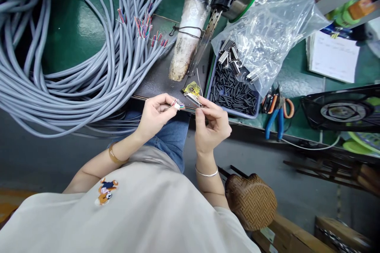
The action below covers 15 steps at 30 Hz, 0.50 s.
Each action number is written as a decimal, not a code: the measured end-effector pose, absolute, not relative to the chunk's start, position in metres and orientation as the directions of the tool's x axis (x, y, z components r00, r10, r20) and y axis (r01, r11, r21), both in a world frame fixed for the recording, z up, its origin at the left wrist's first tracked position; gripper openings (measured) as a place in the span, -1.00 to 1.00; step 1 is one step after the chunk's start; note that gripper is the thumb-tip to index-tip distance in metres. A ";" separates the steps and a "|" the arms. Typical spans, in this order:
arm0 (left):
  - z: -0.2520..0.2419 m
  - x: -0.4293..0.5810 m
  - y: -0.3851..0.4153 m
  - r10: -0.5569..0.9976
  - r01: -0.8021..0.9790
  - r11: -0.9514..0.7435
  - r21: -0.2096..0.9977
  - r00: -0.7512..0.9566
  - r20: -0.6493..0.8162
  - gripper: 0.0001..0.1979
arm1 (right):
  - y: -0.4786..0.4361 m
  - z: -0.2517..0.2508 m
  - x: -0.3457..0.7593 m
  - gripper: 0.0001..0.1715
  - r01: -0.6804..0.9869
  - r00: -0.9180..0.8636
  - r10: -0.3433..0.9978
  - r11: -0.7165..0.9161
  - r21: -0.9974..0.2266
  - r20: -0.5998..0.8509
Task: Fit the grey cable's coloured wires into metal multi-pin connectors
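My left hand (157,115) pinches the stripped end of a cable, whose thin coloured wires (181,106) fan out to the right past the fingertips. Opposite it, my right hand (211,124) has thumb and forefinger closed on a thin, pale wire-like strand (198,81) that rises above the fingers. Between the hands, at the bench edge, lies a metal pin connector (192,99) against a piece of yellow tape (192,88). The tip of a soldering iron (204,43) hangs beside a white wrapped tube (187,43), just above the connector.
Grey cables (89,71) with stripped ends cover the left. A blue bin (257,111) of short black tubes (231,91) stands right of the hands, partly under a plastic bag (267,35) with connectors. Pliers (279,114), a notepad (334,55) and a black fan (341,110) lie further right.
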State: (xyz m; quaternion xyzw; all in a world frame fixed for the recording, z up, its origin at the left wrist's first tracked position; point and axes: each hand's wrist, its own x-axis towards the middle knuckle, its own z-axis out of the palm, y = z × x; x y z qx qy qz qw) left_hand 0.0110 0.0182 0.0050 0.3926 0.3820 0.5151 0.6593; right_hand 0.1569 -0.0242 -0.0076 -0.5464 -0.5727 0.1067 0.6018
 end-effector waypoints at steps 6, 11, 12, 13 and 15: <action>0.003 0.013 0.027 0.988 -0.387 0.101 0.916 0.149 -0.046 -0.83 | -0.020 -0.015 0.156 -0.91 0.453 0.236 0.825 0.374 -0.809 0.514; 0.003 0.017 0.035 0.994 -0.367 0.029 0.930 0.104 0.010 -0.86 | -0.015 -0.014 0.156 -0.86 0.519 0.169 0.798 0.428 -0.740 0.579; 0.003 0.018 0.036 0.995 -0.362 0.026 0.932 0.103 0.012 -0.87 | -0.014 -0.013 0.156 -0.85 0.532 0.163 0.791 0.433 -0.727 0.590; 0.003 0.018 0.037 0.995 -0.358 0.024 0.934 0.102 0.014 -0.87 | -0.013 -0.012 0.156 -0.84 0.544 0.158 0.784 0.439 -0.715 0.601; 0.004 0.019 0.039 0.995 -0.346 0.015 0.938 0.102 0.022 -0.87 | -0.011 -0.011 0.156 -0.83 0.562 0.150 0.771 0.448 -0.695 0.619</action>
